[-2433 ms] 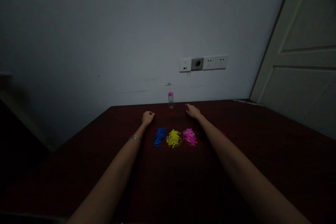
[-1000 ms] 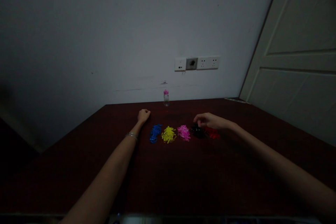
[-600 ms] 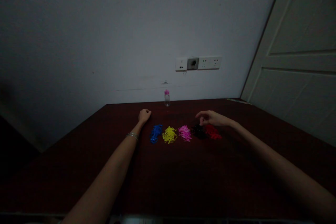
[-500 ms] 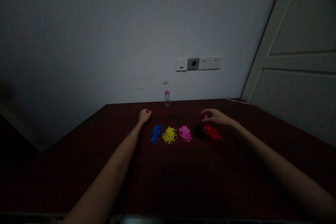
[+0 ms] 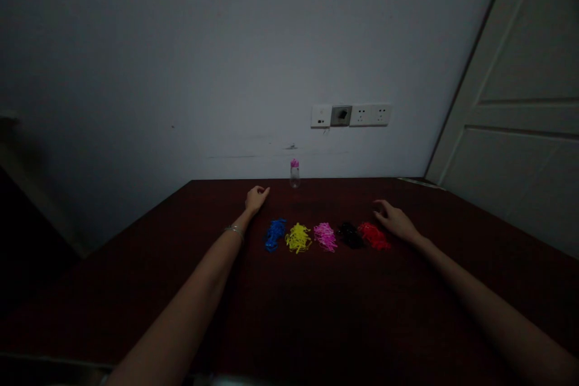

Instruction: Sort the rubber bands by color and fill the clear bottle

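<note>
Small thin bands lie in a row of separate piles: a blue pile (image 5: pixel 275 235), a yellow pile (image 5: pixel 298 238), a pink pile (image 5: pixel 325 237), a black pile (image 5: pixel 350 235) and a red pile (image 5: pixel 374 236). The black and red piles nearly touch. My left hand (image 5: pixel 257 199) rests on the table behind the blue pile, fingers loosely bent and thumb apart, with nothing visible in it. Just behind and right of the red pile is my right hand (image 5: pixel 394 220), its curved fingers apart and no object seen between them.
A small clear bottle (image 5: pixel 295 178) with a pink cap stands upright at the back of the dark red-brown table (image 5: pixel 316 307), close to the wall (image 5: pixel 226 72). Sockets (image 5: pixel 350 115) are on the wall above. A pale panelled door (image 5: pixel 520 114) borders the right side.
My right hand has moved right, from behind the black and red piles to the red pile's far right side. My left hand has loosened from a more closed shape. The view has shifted slightly.
</note>
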A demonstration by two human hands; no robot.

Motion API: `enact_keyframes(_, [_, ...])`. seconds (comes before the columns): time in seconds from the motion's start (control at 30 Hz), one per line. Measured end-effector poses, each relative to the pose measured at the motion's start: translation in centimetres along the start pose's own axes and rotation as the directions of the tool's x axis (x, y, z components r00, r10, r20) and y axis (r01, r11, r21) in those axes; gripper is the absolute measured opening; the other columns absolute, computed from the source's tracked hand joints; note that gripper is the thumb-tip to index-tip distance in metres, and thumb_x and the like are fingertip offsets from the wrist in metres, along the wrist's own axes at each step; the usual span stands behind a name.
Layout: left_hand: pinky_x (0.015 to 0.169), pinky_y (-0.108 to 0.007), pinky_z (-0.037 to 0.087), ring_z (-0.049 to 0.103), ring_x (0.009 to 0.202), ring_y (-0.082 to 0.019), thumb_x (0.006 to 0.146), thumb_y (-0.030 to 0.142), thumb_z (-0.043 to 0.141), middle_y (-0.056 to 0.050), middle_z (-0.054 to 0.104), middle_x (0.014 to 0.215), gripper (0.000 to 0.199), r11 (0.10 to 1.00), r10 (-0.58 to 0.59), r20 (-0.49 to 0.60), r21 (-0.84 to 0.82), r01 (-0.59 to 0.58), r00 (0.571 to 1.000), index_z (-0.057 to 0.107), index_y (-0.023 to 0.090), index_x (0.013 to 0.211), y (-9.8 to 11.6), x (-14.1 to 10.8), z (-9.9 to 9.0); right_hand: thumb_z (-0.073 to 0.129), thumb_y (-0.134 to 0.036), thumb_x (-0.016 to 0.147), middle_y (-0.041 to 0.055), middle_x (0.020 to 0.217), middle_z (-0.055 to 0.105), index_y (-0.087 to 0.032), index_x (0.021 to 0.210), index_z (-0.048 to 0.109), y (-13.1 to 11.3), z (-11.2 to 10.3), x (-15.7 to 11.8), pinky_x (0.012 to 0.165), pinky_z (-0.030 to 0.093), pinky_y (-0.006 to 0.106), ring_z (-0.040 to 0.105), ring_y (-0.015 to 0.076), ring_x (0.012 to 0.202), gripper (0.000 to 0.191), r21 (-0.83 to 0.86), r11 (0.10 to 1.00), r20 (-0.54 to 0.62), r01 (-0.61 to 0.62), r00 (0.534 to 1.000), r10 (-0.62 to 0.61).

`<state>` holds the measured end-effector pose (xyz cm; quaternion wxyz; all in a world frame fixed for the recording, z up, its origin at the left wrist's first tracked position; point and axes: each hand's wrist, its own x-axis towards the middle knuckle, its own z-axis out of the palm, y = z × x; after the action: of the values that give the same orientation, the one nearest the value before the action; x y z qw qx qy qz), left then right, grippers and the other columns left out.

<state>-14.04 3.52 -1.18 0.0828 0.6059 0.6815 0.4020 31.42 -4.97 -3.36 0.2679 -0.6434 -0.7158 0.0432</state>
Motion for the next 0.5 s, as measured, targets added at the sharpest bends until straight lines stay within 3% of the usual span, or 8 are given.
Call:
enact_keyframes(0.23, [0.068, -0.023, 0.042, 0.058, 0.077, -0.015, 0.067, 0.056, 0.06, -0.007, 0.063, 0.085, 0.06, 0.997, 0.057, 0.011, -0.049, -0.057, 0.998, 0.054, 0.013, 0.108, 1.8, 2.2, 1.7, 0.043, -0.035, 0.082, 0.0079, 0.084, 0.065, -0.019, 0.12, 0.045, 0.0, 0.3, -0.3, 0.063, 0.043, 0.027, 0.062, 0.0205, 0.075, 0.042, -0.055, 0.998, 0.029, 0.003, 1.0, -0.002])
enact_keyframes(0.5, [0.079, -0.028, 0.041, 0.056, 0.098, -0.023, 0.063, 0.044, 0.069, -0.016, 0.058, 0.108, 0.075, 0.978, 0.03, 0.109, -0.21, -0.006, 0.994, 0.04, 0.009, 0.122, 5.9, 5.4, 5.9, 0.04, -0.033, 0.084, 0.0084, 0.084, 0.064, -0.017, 0.122, 0.044, -0.7, -0.1, -0.8, 0.064, 0.041, 0.027, 0.061, 0.0197, 0.075, 0.041, -0.056, 0.998, 0.035, 0.009, 0.999, -0.007])
